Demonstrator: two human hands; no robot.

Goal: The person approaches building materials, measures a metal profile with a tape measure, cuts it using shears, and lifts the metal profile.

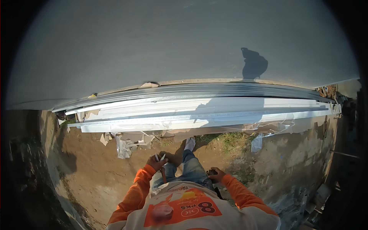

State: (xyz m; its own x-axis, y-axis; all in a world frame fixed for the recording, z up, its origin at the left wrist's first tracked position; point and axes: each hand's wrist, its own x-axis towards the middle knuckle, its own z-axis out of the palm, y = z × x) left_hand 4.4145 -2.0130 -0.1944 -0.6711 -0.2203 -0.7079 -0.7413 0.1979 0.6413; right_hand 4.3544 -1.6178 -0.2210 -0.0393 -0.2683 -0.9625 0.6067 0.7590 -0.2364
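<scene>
Held in front of my left thigh, my left hand (pixel 156 162) is closed round a pair of snips (pixel 163 157). Their two silver blades point up and stand apart, and a reddish handle shows below the fingers. By my right hip, my right hand (pixel 217 175) is closed at a small dark thing too unclear to name. Ahead of my feet lies a long stack of metal profiles (pixel 184 118), white and silver, with a darker grey bundle (pixel 214 89) along its far side.
Behind the stack rises a smooth grey wall (pixel 153 42) with a shadow on it. Torn clear plastic (pixel 123 147) and cardboard scraps lie along the stack's near edge. Bare earth (pixel 99 165) and patches of grass (pixel 233 142) surround my feet. Rubble lies at the lower right.
</scene>
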